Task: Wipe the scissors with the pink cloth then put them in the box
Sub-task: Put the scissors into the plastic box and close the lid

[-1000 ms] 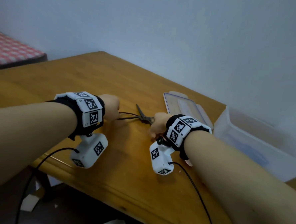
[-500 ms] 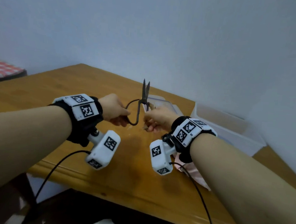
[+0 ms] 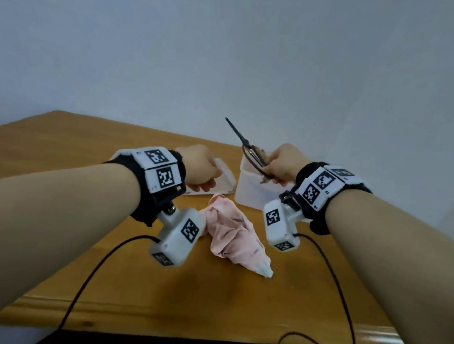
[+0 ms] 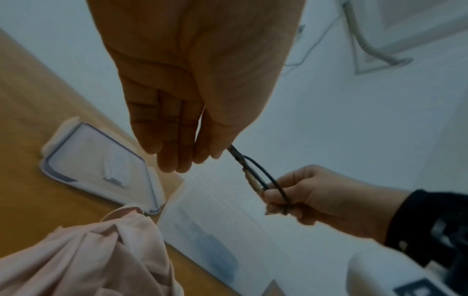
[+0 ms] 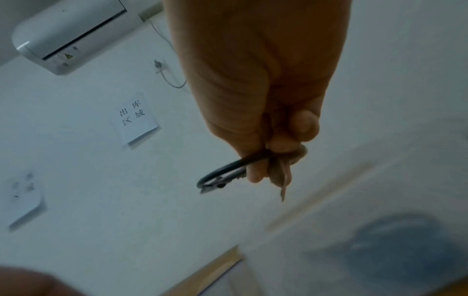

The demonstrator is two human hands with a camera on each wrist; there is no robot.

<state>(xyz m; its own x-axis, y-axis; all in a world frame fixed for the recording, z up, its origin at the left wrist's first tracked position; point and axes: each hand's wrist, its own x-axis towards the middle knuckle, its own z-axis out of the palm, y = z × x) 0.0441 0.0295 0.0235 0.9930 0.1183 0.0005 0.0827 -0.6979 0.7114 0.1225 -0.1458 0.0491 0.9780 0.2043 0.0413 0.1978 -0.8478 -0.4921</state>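
My right hand (image 3: 279, 169) grips the looped handles of the dark metal scissors (image 3: 248, 149), holding them in the air over the near left corner of the translucent white box (image 3: 248, 194). Their blades are together and point up and to the left. A frayed tan wrap hangs from the handle under my fingers (image 5: 278, 176). My left hand (image 3: 202, 170) hovers to the left with relaxed fingers (image 4: 177, 152) and holds nothing. The crumpled pink cloth (image 3: 232, 236) lies on the table between my wrists, in front of the box.
The box's lid (image 3: 224, 182) lies flat on the wooden table (image 3: 62, 146) under my left hand, left of the box. A pale wall stands close behind the table. Black cables (image 3: 329, 268) hang from both wrist cameras over the table's front edge.
My left hand has let go of the scissors and moved left. My right hand has carried them rightwards over the box, blades now tilted left. The pink cloth now lies in plain view.
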